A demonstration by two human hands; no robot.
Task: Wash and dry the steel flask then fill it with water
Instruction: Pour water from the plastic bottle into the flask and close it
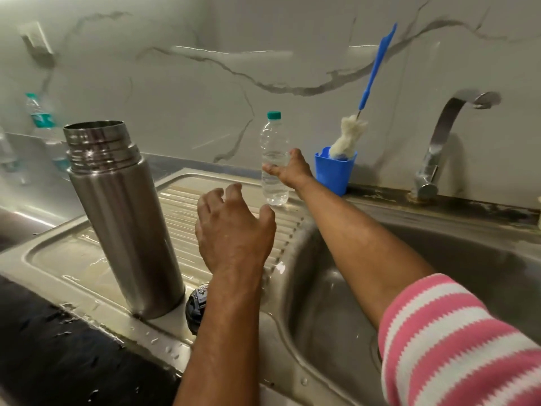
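I judged the filling step to be in hand: the flask [123,218] stood upright and uncapped on the ribbed draining board [234,197] of the sink [439,259], left of both hands, with nothing touching it. My right hand [288,168] was stretched to the back of the draining board, where its fingers reached round the lower half of the capped water bottle [273,159]; I could not tell whether they had closed on it or were only touching it. My left hand [234,230] hovered over the draining board with fingers loosely spread, holding nothing, just right of the flask. The next move, as I read it, called for a firm hold on the bottle, removal of its green cap, and a pour into the flask mouth, with the left hand free to steady the flask. A dark round object [197,306], probably the flask lid, lay beside the flask base, largely hidden behind my left forearm. The flask interior was not visible, so its dryness could not be confirmed. The tap [439,142] showed no running water.
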